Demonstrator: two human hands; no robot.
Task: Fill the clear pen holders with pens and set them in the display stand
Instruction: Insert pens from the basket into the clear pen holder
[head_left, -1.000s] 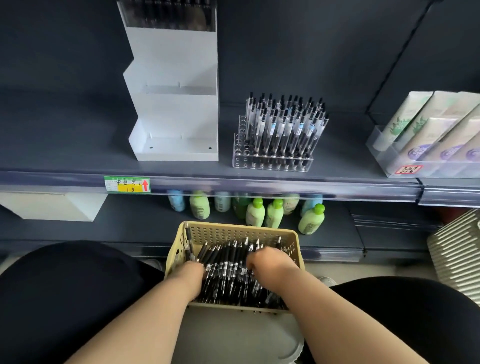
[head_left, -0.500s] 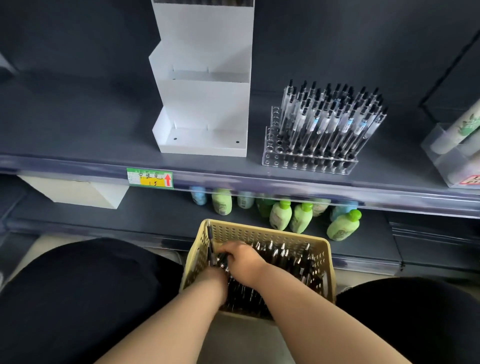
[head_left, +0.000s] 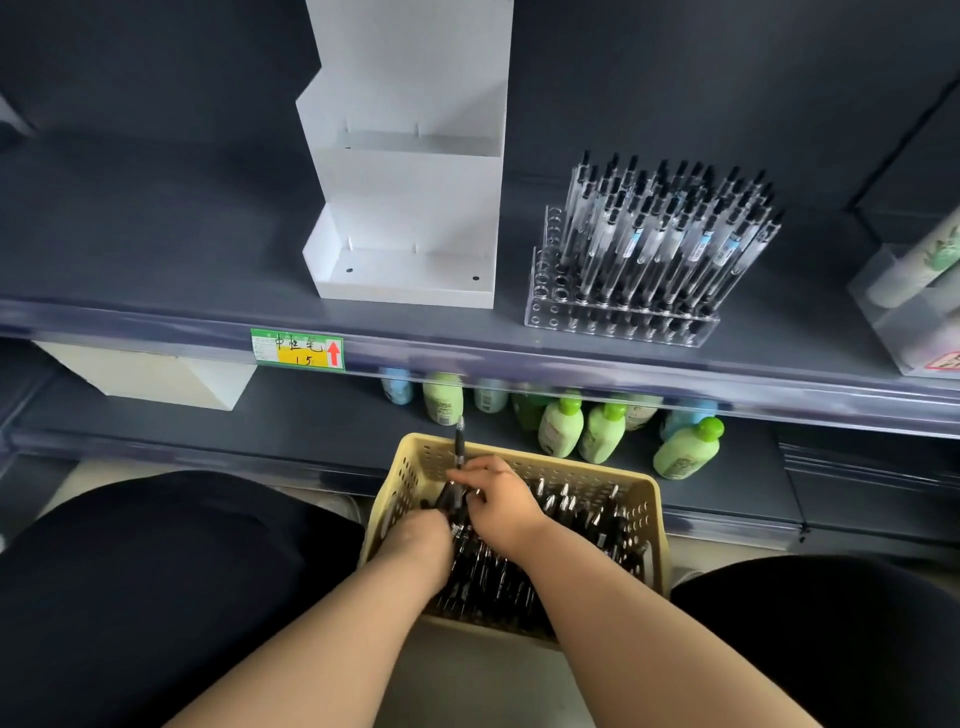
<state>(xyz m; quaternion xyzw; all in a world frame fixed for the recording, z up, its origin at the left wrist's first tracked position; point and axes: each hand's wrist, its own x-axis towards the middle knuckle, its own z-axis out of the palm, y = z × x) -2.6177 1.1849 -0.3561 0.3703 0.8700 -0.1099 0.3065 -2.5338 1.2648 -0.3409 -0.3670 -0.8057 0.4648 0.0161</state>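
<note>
A yellow perforated basket (head_left: 644, 525) full of black pens (head_left: 561, 512) rests between my knees. Both hands are inside it. My left hand (head_left: 415, 545) is closed around a bundle of black pens. My right hand (head_left: 501, 501) pinches a black pen (head_left: 459, 441) that sticks up past the basket's far rim. On the shelf above stands a white stepped display stand (head_left: 410, 208) with bare tiers. To its right a clear pen holder (head_left: 618, 312) carries many clear-barrelled pens, its left holes unfilled.
Green and blue bottles (head_left: 561, 423) line the lower shelf behind the basket. A green and yellow price label (head_left: 297, 349) is on the shelf edge. A clear tray of tubes (head_left: 914, 291) sits far right. A white box (head_left: 150, 376) is under the shelf at left.
My right hand moved left across the basket to meet my left hand and now lifts one pen upright. The view shifted, so the shelf items appear further right.
</note>
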